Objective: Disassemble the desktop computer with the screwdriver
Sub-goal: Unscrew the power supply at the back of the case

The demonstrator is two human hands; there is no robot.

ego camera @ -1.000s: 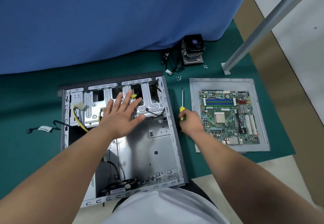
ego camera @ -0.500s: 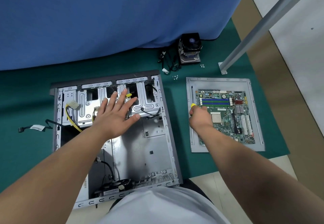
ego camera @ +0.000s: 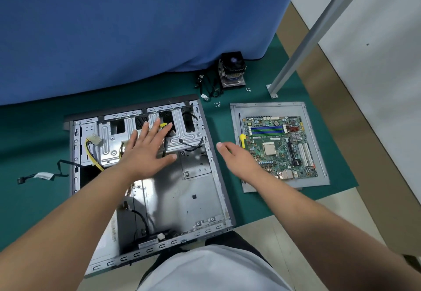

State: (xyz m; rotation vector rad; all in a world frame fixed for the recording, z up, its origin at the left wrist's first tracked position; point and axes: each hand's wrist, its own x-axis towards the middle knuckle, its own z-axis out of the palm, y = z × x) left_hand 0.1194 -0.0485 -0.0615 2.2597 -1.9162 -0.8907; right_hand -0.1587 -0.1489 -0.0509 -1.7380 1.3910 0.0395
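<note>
left hand flat on case, screwdriver beside motherboard

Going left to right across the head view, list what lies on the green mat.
loose black cable → open computer case → left hand → right hand → screwdriver → motherboard

Repair workshop (motherboard on mat)

A green mat is lying over a pale tiled floor. A blue cloth is hanging down along the far side, its hem touching the mat. A grey metal post is slanting up from a foot plate on the mat. A white wall is rising at right, with a tan strip running along its foot.
</note>
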